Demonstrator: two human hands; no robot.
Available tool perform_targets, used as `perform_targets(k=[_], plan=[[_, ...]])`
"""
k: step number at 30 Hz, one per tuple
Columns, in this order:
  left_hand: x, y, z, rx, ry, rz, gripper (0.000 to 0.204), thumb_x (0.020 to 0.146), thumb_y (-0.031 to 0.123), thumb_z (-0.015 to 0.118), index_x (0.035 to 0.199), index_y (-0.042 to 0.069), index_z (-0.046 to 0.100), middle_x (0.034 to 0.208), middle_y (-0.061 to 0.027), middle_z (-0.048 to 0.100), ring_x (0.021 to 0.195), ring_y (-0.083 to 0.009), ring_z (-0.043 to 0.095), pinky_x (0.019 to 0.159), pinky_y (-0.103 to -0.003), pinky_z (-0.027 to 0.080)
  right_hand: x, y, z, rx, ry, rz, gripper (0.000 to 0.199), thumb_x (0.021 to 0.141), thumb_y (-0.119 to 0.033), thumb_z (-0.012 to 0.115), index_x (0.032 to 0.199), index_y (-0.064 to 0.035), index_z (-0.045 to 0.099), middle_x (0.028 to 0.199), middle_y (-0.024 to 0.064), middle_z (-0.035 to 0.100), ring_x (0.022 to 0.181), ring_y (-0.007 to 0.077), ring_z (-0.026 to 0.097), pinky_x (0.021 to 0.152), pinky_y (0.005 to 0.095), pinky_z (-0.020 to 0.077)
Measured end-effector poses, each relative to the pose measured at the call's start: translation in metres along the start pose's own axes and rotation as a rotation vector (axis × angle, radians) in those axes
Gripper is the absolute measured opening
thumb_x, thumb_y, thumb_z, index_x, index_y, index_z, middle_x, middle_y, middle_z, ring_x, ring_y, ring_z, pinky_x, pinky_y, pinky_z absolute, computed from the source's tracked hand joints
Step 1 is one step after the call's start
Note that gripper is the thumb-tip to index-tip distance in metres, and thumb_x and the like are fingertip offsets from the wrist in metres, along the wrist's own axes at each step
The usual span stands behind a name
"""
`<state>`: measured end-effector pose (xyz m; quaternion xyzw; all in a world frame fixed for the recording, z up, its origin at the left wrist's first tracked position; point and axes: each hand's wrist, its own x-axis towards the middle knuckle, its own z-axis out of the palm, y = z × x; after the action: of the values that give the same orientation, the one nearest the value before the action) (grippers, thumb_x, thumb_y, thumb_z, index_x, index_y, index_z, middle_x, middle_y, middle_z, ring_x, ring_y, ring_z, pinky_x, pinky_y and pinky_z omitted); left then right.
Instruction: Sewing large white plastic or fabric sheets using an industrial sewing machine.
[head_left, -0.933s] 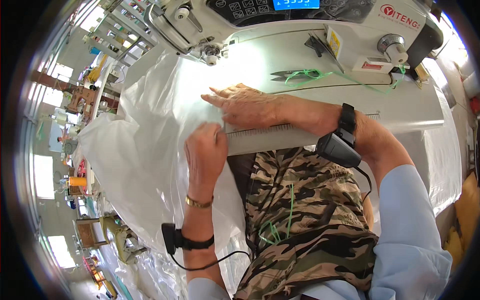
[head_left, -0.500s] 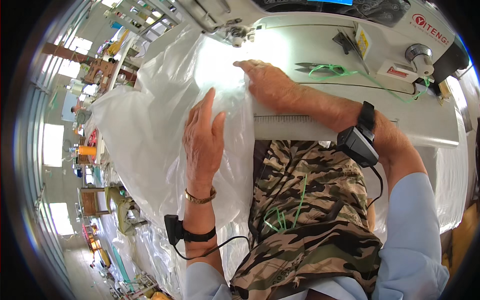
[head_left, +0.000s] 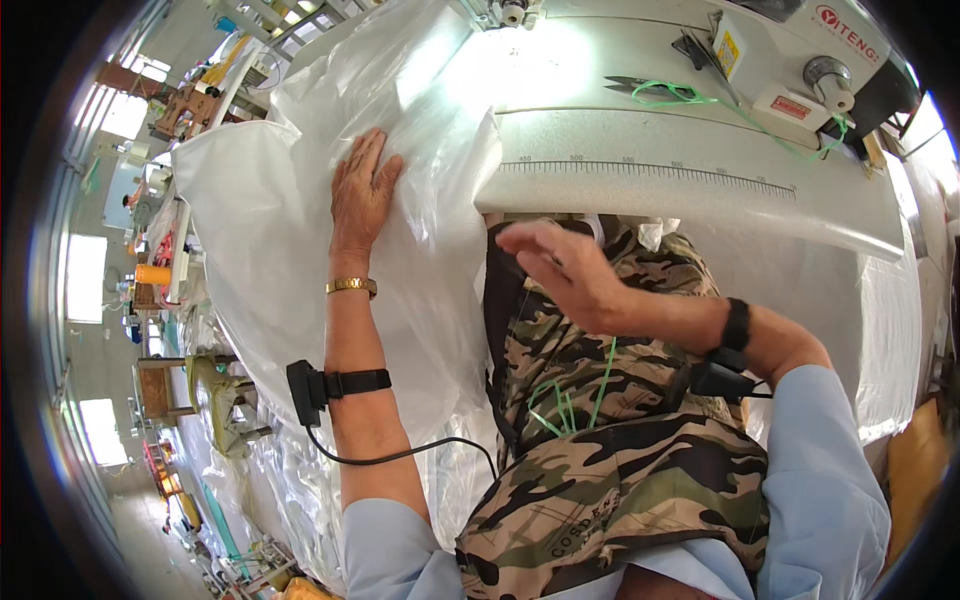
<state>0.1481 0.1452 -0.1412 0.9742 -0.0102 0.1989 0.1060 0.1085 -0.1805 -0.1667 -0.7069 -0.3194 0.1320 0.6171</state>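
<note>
White translucent plastic-like sheeting (head_left: 270,220) spreads over the left side of the sewing table and hangs down beside my lap. My left hand (head_left: 362,200) lies flat on it, fingers extended and holding nothing. Free of the sheeting, my right hand (head_left: 568,272) is raised over my lap, just off the table's front edge. Its fingers are stretched out, slightly blurred, with nothing visible in them. Beyond the hands is the needle end of a sewing machine (head_left: 513,14), where a bright lamp washes out part of the sheeting.
Dark scissors (head_left: 650,90) lie on the machine bed, with green string (head_left: 745,112) trailing right. A ruler scale (head_left: 625,165) runs along the table's front edge. A camouflage apron (head_left: 610,480) with green strands covers my lap. A wooden chair (head_left: 165,388) stands at the left.
My right hand has left the sheeting near the needle and come back over my lap. My left hand has shifted left and flattened on the sheeting. The view has tilted downward.
</note>
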Motion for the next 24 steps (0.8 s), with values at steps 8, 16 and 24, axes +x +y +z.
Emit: perform_targets(k=[8, 16, 24], plan=[[0.002, 0.008, -0.004, 0.068, -0.037, -0.027, 0.061, 0.104, 0.051, 0.042, 0.145, 0.006, 0.05, 0.151, -0.0107, 0.049, 0.144, -0.0268, 0.038, 0.119, -0.043, 0.025, 0.018, 0.073, 0.105, 0.19, -0.211, 0.247, 0.03, 0.094, -0.021, 0.062, 0.112, 0.0025, 0.061, 0.098, 0.0157, 0.065, 0.09, 0.0285, 0.063, 0.085, 0.0361, 0.0495], [0.002, 0.014, -0.006, 0.026, -0.069, -0.094, 0.069, 0.101, 0.059, 0.04, 0.147, 0.008, 0.048, 0.153, -0.009, 0.046, 0.146, -0.025, 0.034, 0.122, -0.043, 0.021, 0.054, 0.121, 0.119, 0.003, 0.003, -0.091, 0.025, 0.081, -0.008, 0.056, 0.103, -0.0015, 0.065, 0.108, 0.02, 0.063, 0.098, 0.039, 0.059, 0.083, 0.0457, 0.0485], [0.001, 0.013, -0.006, 0.049, -0.031, -0.077, 0.066, 0.101, 0.058, 0.042, 0.143, 0.008, 0.053, 0.15, -0.0093, 0.05, 0.144, -0.0262, 0.038, 0.121, -0.041, 0.024, 0.01, 0.06, 0.067, -0.051, -0.44, 0.333, 0.037, 0.092, -0.03, 0.061, 0.103, 0.0046, 0.063, 0.085, 0.0235, 0.065, 0.077, 0.0214, 0.06, 0.07, 0.038, 0.0483]])
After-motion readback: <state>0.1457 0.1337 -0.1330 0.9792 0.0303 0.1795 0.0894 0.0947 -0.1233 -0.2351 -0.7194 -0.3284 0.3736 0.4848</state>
